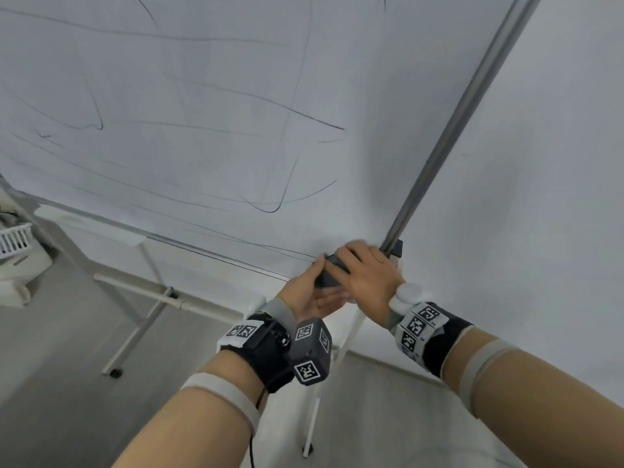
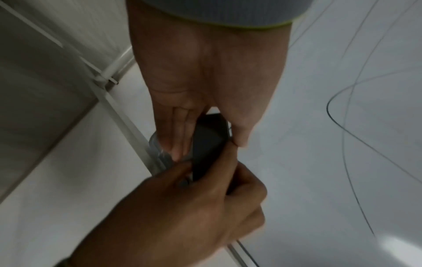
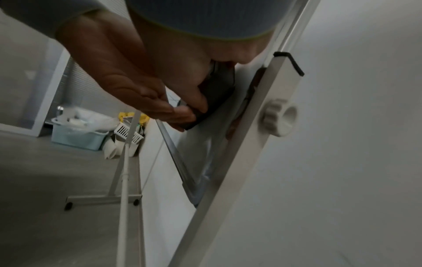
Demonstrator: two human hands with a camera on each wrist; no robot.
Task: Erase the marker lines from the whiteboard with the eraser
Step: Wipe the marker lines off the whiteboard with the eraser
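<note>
- While both hands are meeting at the lower right corner of the whiteboard [image 1: 202,96], the dark eraser [image 1: 329,275] is sitting between them, just above the board's bottom rail.
- The right hand [image 1: 366,275] is curling over the eraser from above, its fingers wrapping round the eraser's far end.
- The left hand [image 1: 309,293] is holding the eraser's near end, with the thumb on one side and the straightened fingers [image 2: 180,130] lying along the other.
- Thin black marker lines [image 1: 297,113] are running across most of the board's surface.
- A white knob [image 3: 279,120] is showing on the stand's upright post beside the corner.
- A pale blue bin [image 3: 77,139] and a white basket [image 3: 128,133] are sitting on the floor by the wall.
</note>
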